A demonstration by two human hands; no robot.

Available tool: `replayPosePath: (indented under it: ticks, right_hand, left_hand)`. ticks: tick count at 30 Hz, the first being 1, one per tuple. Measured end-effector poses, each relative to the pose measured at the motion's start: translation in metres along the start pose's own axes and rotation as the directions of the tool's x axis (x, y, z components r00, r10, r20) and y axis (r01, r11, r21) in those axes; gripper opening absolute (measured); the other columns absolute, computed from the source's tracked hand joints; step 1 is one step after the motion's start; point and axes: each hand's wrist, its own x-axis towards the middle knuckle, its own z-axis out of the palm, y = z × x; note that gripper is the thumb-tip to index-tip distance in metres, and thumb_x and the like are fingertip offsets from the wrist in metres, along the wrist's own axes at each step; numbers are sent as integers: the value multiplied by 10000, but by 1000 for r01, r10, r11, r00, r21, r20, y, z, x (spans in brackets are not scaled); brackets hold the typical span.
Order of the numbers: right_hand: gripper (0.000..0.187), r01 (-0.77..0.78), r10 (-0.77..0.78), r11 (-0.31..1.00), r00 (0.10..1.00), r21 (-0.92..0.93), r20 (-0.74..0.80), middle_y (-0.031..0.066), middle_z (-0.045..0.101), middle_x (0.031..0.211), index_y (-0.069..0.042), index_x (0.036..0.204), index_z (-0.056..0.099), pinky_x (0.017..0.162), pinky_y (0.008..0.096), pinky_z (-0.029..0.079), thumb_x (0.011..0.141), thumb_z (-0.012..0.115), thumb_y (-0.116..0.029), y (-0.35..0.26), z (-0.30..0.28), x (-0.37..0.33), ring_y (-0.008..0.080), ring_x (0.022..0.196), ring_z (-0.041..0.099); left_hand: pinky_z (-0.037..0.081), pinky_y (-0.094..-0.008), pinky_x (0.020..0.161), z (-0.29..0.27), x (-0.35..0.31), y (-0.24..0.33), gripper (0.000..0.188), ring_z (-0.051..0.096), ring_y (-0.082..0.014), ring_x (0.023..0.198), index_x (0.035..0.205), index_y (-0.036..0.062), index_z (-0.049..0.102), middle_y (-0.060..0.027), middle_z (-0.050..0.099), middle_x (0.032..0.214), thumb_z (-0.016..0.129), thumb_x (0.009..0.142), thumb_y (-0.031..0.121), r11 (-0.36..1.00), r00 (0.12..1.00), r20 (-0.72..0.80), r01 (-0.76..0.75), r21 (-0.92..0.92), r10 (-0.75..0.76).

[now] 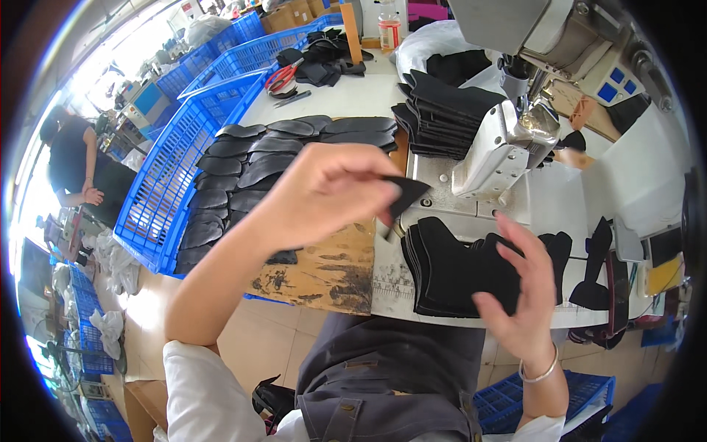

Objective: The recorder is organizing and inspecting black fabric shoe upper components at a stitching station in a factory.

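Note:
My left hand (331,188) is raised over the table, its fingers pinched on a small pointed black fabric piece (407,194). Fingers apart, my right hand (524,291) hovers at the right part of a stack of cut black fabric pieces (456,269) by the table's front edge; whether it touches them I cannot tell. Behind the stack stands a sewing machine (501,147) with a metal bed. Rows of glossy dark curved pieces (287,140) lie overlapping to the left, partly hidden by my left arm.
Another pile of black pieces (442,110) rises beside the machine. Red-handled scissors (282,78) lie at the back. Blue crates (166,173) line the left side, and a stained wooden board (324,272) forms the near left tabletop. Another person (81,158) stands far left.

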Motion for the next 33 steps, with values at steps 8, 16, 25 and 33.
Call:
replayPosePath:
  ticks: [8, 16, 25, 33]
  right_hand:
    - [441, -618, 292, 517, 778, 592, 557, 17, 664, 971, 39, 1144, 602, 792, 208, 483, 734, 759, 83, 6, -26, 11, 69, 876, 603]
    - [270, -672, 621, 736, 622, -82, 477, 61, 656, 743, 35, 975, 614, 581, 233, 467, 807, 739, -136, 15, -82, 2, 62, 638, 577]
    - [301, -505, 574, 819, 733, -273, 365, 80, 637, 710, 23, 860, 626, 632, 270, 452, 701, 806, -159, 28, -73, -9, 101, 645, 525]
    - [393, -425, 526, 844, 774, -327, 353, 197, 616, 707, 64, 902, 622, 576, 322, 457, 706, 805, -224, 31, -72, -9, 284, 561, 547]
  left_hand:
    - [420, -186, 577, 58, 2, 28, 160, 530, -32, 685, 914, -48, 631, -19, 610, 827, 720, 843, 65, 999, 1000, 20, -8, -39, 9]
    - [419, -255, 504, 102, 8, -43, 272, 540, -85, 547, 761, 8, 521, -33, 557, 636, 735, 819, 165, 958, 969, 215, 55, 283, -119]
    - [387, -302, 461, 124, 17, -56, 409, 501, -193, 430, 613, 8, 516, -98, 544, 503, 738, 811, 288, 883, 967, 212, 29, 468, -144]
    - [426, -349, 493, 124, 19, -55, 386, 562, -262, 490, 629, 16, 548, -113, 569, 536, 747, 790, 305, 874, 954, 218, 79, 479, -206]
